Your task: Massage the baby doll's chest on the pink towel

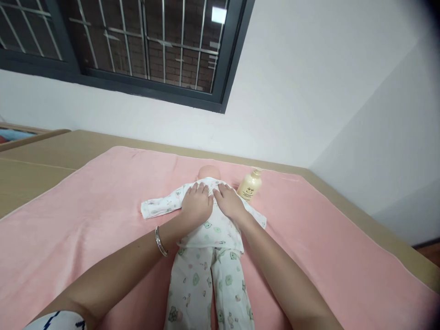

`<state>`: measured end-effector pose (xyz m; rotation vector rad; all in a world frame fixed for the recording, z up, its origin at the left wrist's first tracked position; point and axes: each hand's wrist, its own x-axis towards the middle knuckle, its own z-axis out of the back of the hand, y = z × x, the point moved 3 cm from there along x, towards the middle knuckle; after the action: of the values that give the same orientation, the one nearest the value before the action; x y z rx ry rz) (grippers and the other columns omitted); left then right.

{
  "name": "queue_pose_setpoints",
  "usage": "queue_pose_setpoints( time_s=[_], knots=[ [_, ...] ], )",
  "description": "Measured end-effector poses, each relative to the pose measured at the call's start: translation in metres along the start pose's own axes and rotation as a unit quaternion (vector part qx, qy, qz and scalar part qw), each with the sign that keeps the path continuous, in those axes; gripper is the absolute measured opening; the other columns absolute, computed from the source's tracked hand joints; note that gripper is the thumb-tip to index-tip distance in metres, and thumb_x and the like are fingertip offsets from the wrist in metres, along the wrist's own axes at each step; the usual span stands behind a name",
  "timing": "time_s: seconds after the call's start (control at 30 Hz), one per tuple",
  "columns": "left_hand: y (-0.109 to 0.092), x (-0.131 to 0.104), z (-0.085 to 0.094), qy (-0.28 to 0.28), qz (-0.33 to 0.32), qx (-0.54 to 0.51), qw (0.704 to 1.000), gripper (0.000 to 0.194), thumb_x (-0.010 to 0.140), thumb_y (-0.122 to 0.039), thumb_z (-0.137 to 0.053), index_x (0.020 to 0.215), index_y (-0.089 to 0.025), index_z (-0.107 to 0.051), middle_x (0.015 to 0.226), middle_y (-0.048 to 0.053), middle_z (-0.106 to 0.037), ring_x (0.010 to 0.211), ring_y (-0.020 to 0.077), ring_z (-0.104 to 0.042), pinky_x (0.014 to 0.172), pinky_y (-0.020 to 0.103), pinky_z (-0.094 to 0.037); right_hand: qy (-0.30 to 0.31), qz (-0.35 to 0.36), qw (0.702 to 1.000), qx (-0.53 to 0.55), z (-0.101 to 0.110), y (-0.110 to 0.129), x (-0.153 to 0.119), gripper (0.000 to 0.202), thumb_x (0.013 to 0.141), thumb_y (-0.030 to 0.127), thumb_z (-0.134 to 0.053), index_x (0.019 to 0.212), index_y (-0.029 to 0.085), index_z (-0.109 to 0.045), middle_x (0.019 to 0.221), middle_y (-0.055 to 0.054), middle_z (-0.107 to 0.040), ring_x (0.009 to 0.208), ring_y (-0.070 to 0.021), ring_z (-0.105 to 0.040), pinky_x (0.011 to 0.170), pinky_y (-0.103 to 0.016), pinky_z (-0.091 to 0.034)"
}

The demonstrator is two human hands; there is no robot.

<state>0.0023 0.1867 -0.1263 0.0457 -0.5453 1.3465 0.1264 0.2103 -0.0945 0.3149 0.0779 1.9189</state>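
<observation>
A baby doll lies stretched out on a pink blanket, its bare round head pointing away from me. It wears a white printed top and matching trousers. My left hand rests flat on the left of its upper body, fingers extended. Flat on the right of the upper body lies my right hand, fingers likewise stretched out. The two hands are close together, with a small gap between them. One sleeve reaches out to the left; the right sleeve is partly covered by my arm.
Beside the doll's right shoulder, a pale yellow pump bottle is on the blanket. A wooden surface shows around the blanket's edges. Behind stands a white wall with a dark-framed, barred window.
</observation>
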Motion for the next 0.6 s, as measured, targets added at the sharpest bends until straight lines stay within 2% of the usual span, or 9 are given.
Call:
queue_pose_setpoints(
  time_s=[0.13, 0.27, 0.33, 0.43, 0.53, 0.6],
  knots=[
    [0.006, 0.007, 0.002, 0.02, -0.008, -0.023, 1.0, 0.049, 0.098, -0.031, -0.033, 0.136, -0.008, -0.053, 0.146, 0.017, -0.053, 0.138, 0.0314, -0.045, 0.114, 0.047, -0.033, -0.002, -0.011, 1.0, -0.025, -0.004, 0.002, -0.002, 0.044, 0.104, 0.033, -0.029, 0.121, 0.007, -0.061, 0.132, -0.02, -0.06, 0.128, -0.0267, -0.05, 0.108, -0.036, -0.03],
    [0.016, 0.018, 0.003, 0.052, 0.004, -0.051, 0.997, 0.047, 0.099, -0.032, -0.031, 0.13, -0.009, -0.057, 0.142, 0.017, -0.057, 0.135, 0.028, -0.049, 0.112, 0.042, -0.036, -0.014, -0.005, 0.999, -0.035, -0.001, 0.02, -0.018, 0.041, 0.103, 0.031, -0.031, 0.116, 0.01, -0.064, 0.125, -0.019, -0.064, 0.125, -0.0275, -0.053, 0.106, -0.036, -0.032],
    [0.014, 0.017, 0.003, 0.045, 0.008, -0.043, 0.998, 0.046, 0.098, -0.03, -0.031, 0.129, -0.009, -0.058, 0.141, 0.017, -0.058, 0.135, 0.0281, -0.049, 0.112, 0.043, -0.036, -0.012, -0.003, 1.0, -0.024, 0.002, 0.021, -0.019, 0.04, 0.103, 0.03, -0.03, 0.113, 0.012, -0.064, 0.122, -0.017, -0.066, 0.12, -0.0265, -0.056, 0.101, -0.034, -0.036],
    [0.002, 0.006, 0.003, 0.015, 0.013, -0.015, 1.0, 0.047, 0.099, -0.028, -0.032, 0.133, -0.006, -0.055, 0.143, 0.018, -0.056, 0.137, 0.0315, -0.045, 0.113, 0.047, -0.033, -0.006, 0.0, 1.0, 0.002, 0.002, 0.009, -0.009, 0.039, 0.104, 0.03, -0.028, 0.112, 0.013, -0.063, 0.122, -0.014, -0.066, 0.117, -0.0243, -0.057, 0.096, -0.032, -0.038],
    [-0.009, -0.001, 0.004, 0.006, -0.006, -0.006, 1.0, 0.048, 0.099, -0.029, -0.033, 0.136, -0.006, -0.053, 0.145, 0.018, -0.053, 0.139, 0.0331, -0.042, 0.114, 0.048, -0.031, -0.008, -0.001, 1.0, 0.005, -0.002, -0.003, 0.001, 0.037, 0.103, 0.029, -0.031, 0.116, 0.012, -0.061, 0.128, -0.015, -0.063, 0.122, -0.0237, -0.054, 0.101, -0.033, -0.036],
    [-0.008, 0.001, 0.006, 0.016, -0.015, -0.02, 1.0, 0.046, 0.1, -0.028, -0.031, 0.133, -0.009, -0.056, 0.144, 0.016, -0.055, 0.138, 0.0314, -0.044, 0.114, 0.047, -0.032, -0.024, -0.008, 1.0, -0.013, -0.004, -0.002, 0.001, 0.038, 0.103, 0.028, -0.031, 0.119, 0.01, -0.06, 0.131, -0.017, -0.061, 0.125, -0.0254, -0.052, 0.104, -0.035, -0.033]
  ],
)
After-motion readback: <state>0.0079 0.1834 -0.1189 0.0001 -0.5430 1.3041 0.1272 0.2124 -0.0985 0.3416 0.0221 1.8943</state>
